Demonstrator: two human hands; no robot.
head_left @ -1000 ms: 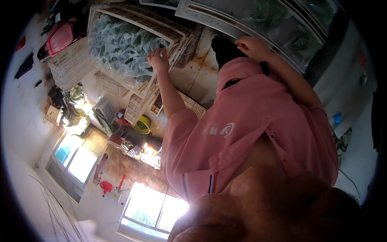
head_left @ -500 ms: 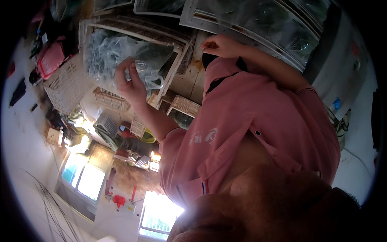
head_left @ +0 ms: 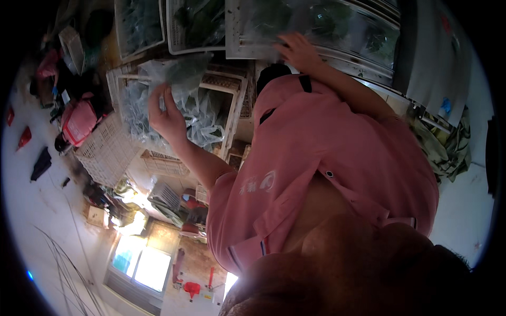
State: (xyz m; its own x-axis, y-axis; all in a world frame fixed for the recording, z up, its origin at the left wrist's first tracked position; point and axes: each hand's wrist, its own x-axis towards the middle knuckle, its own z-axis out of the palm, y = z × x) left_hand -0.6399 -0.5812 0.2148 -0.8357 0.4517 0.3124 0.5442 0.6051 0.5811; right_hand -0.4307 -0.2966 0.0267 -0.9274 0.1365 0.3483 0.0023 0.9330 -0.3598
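Note:
My left hand (head_left: 166, 111) is closed in a pinch on the edge of a clear plastic bag (head_left: 185, 71) with something dark green in it. The bag is raised over a pale plastic crate (head_left: 232, 113) packed with more clear bags (head_left: 203, 118). My right hand (head_left: 301, 51) is open, fingers stretched out, beside the pale edge of a metal-framed surface (head_left: 253, 50). On that surface lie clear bags of greens (head_left: 337, 26). Whether the right fingertips touch the edge or a bag is hard to tell.
Two more crates of bagged greens stand at the far side, a left one (head_left: 139, 52) and a right one (head_left: 171, 47). A white lattice basket (head_left: 108, 150) and a pink bag (head_left: 79, 121) are at the left. Crumpled green cloth (head_left: 448, 150) lies at the right.
My left hand has stayed pinched on the bag, which has shifted up and away over the crate. My right hand has moved from my waist outward to the metal-framed surface, its fingers stretching out.

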